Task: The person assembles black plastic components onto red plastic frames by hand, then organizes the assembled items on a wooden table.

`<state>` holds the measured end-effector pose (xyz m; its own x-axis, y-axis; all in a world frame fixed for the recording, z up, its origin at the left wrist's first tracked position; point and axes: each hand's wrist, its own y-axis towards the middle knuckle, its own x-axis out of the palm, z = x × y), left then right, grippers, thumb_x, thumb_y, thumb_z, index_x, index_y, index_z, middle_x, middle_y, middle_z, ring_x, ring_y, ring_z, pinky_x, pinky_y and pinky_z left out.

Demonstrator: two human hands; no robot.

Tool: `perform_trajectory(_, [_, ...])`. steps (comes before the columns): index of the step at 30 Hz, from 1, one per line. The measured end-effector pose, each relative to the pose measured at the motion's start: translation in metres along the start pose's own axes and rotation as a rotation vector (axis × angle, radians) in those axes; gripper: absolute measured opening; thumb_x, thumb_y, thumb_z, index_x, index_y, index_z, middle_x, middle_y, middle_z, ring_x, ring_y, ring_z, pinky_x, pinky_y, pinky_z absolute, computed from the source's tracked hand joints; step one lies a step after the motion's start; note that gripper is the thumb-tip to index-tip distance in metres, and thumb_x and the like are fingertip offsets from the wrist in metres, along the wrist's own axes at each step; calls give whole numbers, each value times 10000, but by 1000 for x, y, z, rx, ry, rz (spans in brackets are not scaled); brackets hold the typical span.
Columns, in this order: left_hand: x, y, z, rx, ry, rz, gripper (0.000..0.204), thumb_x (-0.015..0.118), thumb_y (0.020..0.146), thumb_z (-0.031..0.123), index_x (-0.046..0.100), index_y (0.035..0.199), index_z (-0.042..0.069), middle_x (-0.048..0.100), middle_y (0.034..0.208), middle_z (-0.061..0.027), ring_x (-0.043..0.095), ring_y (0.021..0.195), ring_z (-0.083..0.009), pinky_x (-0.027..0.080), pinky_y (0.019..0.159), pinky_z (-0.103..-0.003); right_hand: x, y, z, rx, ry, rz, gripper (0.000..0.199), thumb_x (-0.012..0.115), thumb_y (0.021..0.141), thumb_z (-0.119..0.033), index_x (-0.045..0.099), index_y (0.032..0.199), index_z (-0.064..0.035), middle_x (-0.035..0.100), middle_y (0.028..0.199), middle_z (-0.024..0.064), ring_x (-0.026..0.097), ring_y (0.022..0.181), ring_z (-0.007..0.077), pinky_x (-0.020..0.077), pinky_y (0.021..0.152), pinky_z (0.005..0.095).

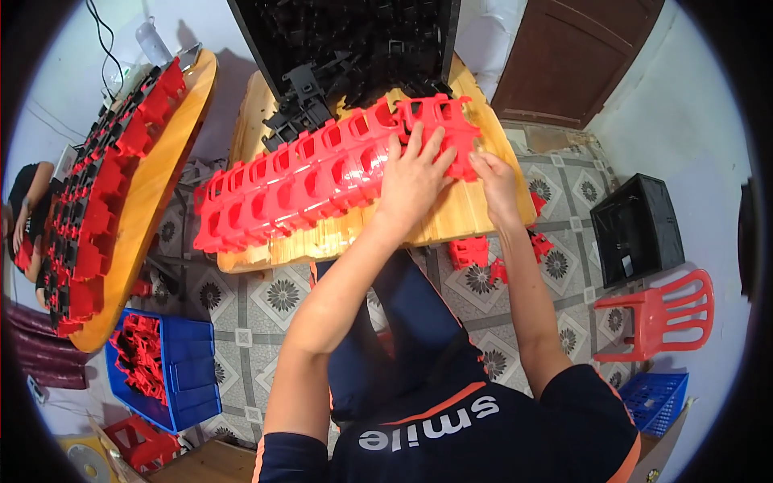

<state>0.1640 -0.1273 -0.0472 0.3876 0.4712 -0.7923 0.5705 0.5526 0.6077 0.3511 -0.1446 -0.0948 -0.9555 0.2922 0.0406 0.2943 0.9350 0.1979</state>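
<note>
A long double row of joined red plastic frames (310,181) with rounded openings lies across the wooden table (346,235). My left hand (412,179) rests on the right part of this row, its fingers stretched out and spread over the red plastic. Just beside it, at the row's right end, my right hand (494,183) is closed, thumb and fingertips pinched together by the edge of the last red frame (457,133). What sits in that pinch is too small to make out. Black plastic parts (304,90) lie loose behind the row.
A big black bin (362,40) of black parts stands at the table's back. On the left, another table (161,173) carries red-and-black rows, with a person (32,197) beyond. Below are a blue crate (189,374) of red parts, a red chair (656,314) and a black crate (640,229).
</note>
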Motion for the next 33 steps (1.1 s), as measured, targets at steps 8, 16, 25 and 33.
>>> perform_trajectory(8, [0, 5, 0, -132, -189, -27, 610, 678, 835, 459, 568, 1294, 72, 473, 1430, -172, 455, 1291, -371, 288, 1095, -537, -30, -19, -30, -215, -204, 258, 214, 639, 946, -179, 664, 1008, 24, 681, 881, 32, 608, 830, 104, 477, 733, 258])
perform_trajectory(16, [-60, 11, -3, -867, -1794, 552, 501, 707, 864, 160, 470, 1278, 7, 636, 1133, -106, 634, 1035, -208, 511, 940, -361, 31, 21, -118, -1033, -485, -611, 161, 609, 937, -93, 668, 1042, 15, 665, 911, 90, 628, 815, 189, 479, 798, 326])
perform_trajectory(25, [-88, -94, -34, -967, -1941, 665, 1013, 612, 791, 704, 232, 1528, 123, 343, 1520, -100, 378, 1373, -292, 363, 1108, -499, 106, 218, -67, -959, -1513, -413, 558, 753, 775, -172, 583, 1306, -187, 599, 1216, 115, 584, 1077, 301, 498, 882, 393])
perform_trajectory(33, [-90, -104, -29, -1096, -1979, 674, 884, 641, 821, 636, 349, 1468, 109, 421, 1471, -99, 413, 1349, -286, 350, 1123, -489, 130, 242, -76, -564, -1588, -1005, 598, 811, 700, -214, 618, 1253, -95, 670, 1122, 177, 615, 1079, 367, 500, 907, 429])
